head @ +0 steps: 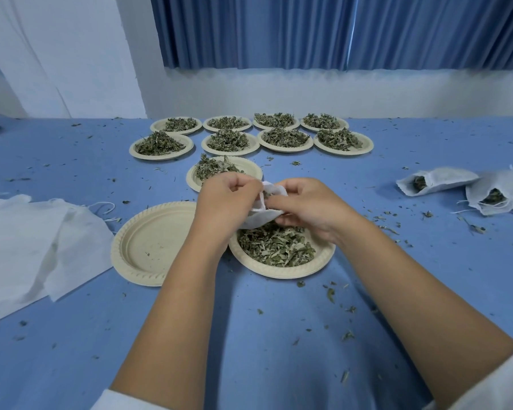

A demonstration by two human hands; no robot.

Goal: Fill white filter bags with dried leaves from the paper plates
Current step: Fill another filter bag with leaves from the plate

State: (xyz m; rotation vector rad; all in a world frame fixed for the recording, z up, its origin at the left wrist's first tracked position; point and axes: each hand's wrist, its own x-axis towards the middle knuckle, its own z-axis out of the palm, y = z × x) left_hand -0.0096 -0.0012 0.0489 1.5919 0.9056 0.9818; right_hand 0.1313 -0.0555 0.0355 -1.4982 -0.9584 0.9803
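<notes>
We see L hand [228,199] & R hand [305,205], fingers curled, pinch a limp filter bag [261,218], mouth seemingly open, over ridged leaf plate [323,261].

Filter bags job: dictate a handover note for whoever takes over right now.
Left hand and right hand: both grip one filter bag above the near plate of leaves.
Done: filled bags lie at the right, and an empty plate sits at the left.
Left: finish this bag, then work through the nine more plates of leaves behind. Empty bags are piled far left.
</notes>
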